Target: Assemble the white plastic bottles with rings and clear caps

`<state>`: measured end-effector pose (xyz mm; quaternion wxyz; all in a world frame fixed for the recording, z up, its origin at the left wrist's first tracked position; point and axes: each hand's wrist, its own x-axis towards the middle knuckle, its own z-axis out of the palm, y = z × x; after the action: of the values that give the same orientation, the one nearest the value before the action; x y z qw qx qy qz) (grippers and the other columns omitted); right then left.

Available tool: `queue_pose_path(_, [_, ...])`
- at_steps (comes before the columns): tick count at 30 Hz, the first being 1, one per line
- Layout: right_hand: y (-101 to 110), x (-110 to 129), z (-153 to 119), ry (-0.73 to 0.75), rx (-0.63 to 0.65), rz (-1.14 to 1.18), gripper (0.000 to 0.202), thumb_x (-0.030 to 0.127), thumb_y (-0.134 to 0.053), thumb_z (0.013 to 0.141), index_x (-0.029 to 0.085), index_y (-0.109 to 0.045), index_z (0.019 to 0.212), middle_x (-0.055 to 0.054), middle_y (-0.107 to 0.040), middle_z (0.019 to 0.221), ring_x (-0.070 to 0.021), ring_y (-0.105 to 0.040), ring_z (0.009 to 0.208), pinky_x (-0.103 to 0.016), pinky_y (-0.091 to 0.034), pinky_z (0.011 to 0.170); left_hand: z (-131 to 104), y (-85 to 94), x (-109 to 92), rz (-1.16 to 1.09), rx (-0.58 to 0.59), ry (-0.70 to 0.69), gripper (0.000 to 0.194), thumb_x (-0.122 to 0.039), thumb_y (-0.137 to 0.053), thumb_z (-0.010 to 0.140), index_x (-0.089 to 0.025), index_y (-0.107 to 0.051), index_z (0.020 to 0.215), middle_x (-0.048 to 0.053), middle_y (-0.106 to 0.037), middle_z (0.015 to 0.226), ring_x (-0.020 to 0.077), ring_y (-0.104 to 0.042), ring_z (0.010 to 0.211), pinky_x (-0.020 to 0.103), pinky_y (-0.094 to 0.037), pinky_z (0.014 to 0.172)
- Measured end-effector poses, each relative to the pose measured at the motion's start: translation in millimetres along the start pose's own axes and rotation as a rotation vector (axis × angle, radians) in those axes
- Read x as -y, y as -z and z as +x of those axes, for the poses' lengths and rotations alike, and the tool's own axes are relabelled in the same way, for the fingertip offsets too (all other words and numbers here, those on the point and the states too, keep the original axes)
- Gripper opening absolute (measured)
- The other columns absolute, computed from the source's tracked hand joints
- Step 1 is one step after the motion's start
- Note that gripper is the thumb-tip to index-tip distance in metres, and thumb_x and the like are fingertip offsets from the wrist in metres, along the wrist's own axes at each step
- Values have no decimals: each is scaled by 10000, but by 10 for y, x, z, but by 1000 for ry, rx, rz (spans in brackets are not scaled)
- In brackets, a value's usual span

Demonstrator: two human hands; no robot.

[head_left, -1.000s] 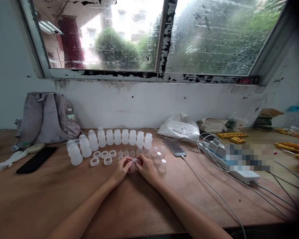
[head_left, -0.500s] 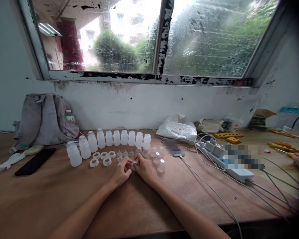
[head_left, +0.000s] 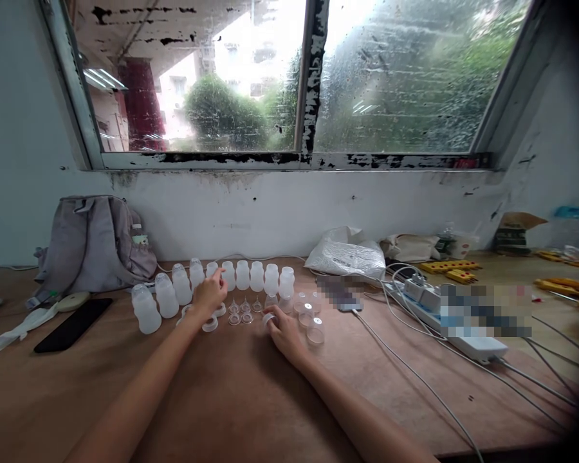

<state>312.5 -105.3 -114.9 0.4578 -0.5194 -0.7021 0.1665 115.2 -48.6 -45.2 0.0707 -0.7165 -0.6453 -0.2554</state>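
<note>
My left hand (head_left: 209, 297) reaches into the row of frosted baby bottles. Its fingers are stretched out at the upper part of a bottle (head_left: 211, 267) that stands in line; whether they press on it I cannot tell. Low over the table, my right hand (head_left: 284, 334) is closed on a whitish collar ring (head_left: 269, 319), partly hidden by the fingers. Clear silicone nipples (head_left: 246, 310) stand between the hands. White collar rings (head_left: 210, 323) lie beneath my left forearm and wrist, some covered. Clear domed caps (head_left: 314, 332) stand right of my right hand.
Capped bottles (head_left: 146, 310) stand at the row's left end. Farther left are a black phone (head_left: 73, 325) and a grey backpack (head_left: 95, 241). A silvery bag (head_left: 346, 254), a white power strip (head_left: 477, 343) and cables occupy the right. Yellow tools (head_left: 563, 287) lie beyond.
My left hand has left the collar ring and moved up and left to the bottle row. The right hand keeps the ring, slightly to the right. The view has tilted upward a little.
</note>
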Motion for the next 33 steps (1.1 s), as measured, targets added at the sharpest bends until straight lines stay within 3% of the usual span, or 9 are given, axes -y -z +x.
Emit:
queue_pose_path(4, [-5,-10,-15,-13,12,32,293,143,-383,720,232,-586,912,18,-581,633,-122,-510,553,-207,-357,535,322,-66,181,112,18,62,380,-259,-363,814,-198,-425,1184,86,-623,927,217,-592,789,292,-418,651])
queue_pose_path(10, [0,-26,-25,-43,37,146,275,163,-405,737,235,-606,910,30,-562,573,-111,-495,480,-209,-369,493,328,-202,277,127,-51,33,284,-280,-375,819,-174,-509,1047,114,-541,987,241,-544,878,328,-424,693])
queue_pose_path(13, [39,22,-40,-71,60,266,244,252,-437,771,217,-591,958,28,-547,554,-105,-486,442,-214,-377,467,252,-207,287,77,-240,-44,230,-300,-395,815,-166,-556,909,121,-466,1052,264,-470,988,377,-396,791])
queue_pose_path(16, [64,79,-62,-105,123,457,373,376,-446,792,216,-506,1125,21,-559,566,-114,-510,463,-223,-402,469,101,-161,229,-90,-509,-177,181,-312,-440,801,-174,-549,845,109,-405,1107,262,-420,1048,414,-359,863])
queue_pose_path(18, [63,103,-75,-147,156,577,470,434,-446,788,223,-434,1207,4,-591,622,-123,-537,510,-236,-426,492,-71,-108,132,-240,-588,-248,156,-302,-444,804,-181,-521,864,99,-387,1115,237,-408,1072,393,-365,878])
queue_pose_path(20, [53,115,-80,-207,164,669,518,475,-432,784,222,-403,1236,-14,-614,671,-132,-555,540,-253,-444,513,-292,-58,5,-377,-567,-297,132,-273,-429,816,-192,-488,902,84,-389,1113,204,-424,1063,366,-372,889])
queue_pose_path(25, [52,130,-60,-351,100,789,497,496,-382,793,199,-460,1184,-26,-620,633,-147,-574,506,-263,-446,482,-790,-88,-236,-486,-328,-377,126,-230,-393,836,-208,-456,943,67,-409,1082,188,-444,1040,354,-386,882])
queue_pose_path(30, [84,148,-29,-401,26,775,451,498,-384,784,186,-518,1080,-7,-586,553,-144,-563,449,-239,-425,412,-894,-274,-226,-580,-230,-464,154,-241,-457,806,-217,-443,958,69,-425,1081,195,-453,1045,370,-381,895])
queue_pose_path(33, [83,137,-25,-341,-34,760,395,486,-439,762,202,-524,1024,-21,-608,699,-140,-579,489,-232,-431,403,-891,-352,-199,-731,-133,-403,474,-306,-571,732,-210,-327,1126,100,-435,1130,205,-472,1043,358,-415,862])
